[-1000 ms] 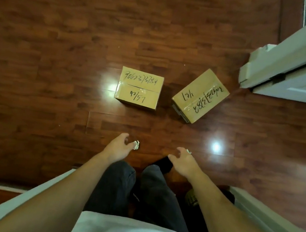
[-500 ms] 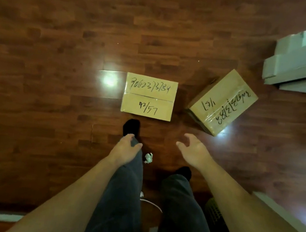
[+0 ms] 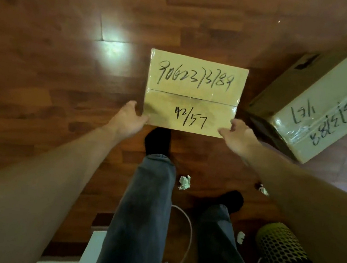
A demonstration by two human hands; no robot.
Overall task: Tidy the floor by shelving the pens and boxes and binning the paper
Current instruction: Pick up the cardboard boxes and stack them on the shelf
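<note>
A flat cardboard box (image 3: 197, 79) with handwritten numbers lies on the wooden floor straight ahead. My left hand (image 3: 128, 118) is at its near left corner, thumb on the top edge, fingers spread along the side. My right hand (image 3: 238, 136), slightly blurred, is at its near right corner with fingers apart. The box rests on the floor. A second taped cardboard box (image 3: 319, 102) lies tilted at the right. Three crumpled paper balls lie near my feet: one (image 3: 184, 182) between my legs, one (image 3: 263, 189) partly behind my right forearm, one (image 3: 240, 237) beside the bin.
A yellow-green mesh bin (image 3: 279, 246) stands at the lower right beside my right leg. A white cable (image 3: 189, 234) loops on the floor between my legs. A white furniture edge (image 3: 94, 247) shows at the bottom. My left foot (image 3: 158, 140) is just short of the box.
I have stepped forward and bent down, so the boxes look much larger. Both hands moved from empty air to the near corners of the flat box.
</note>
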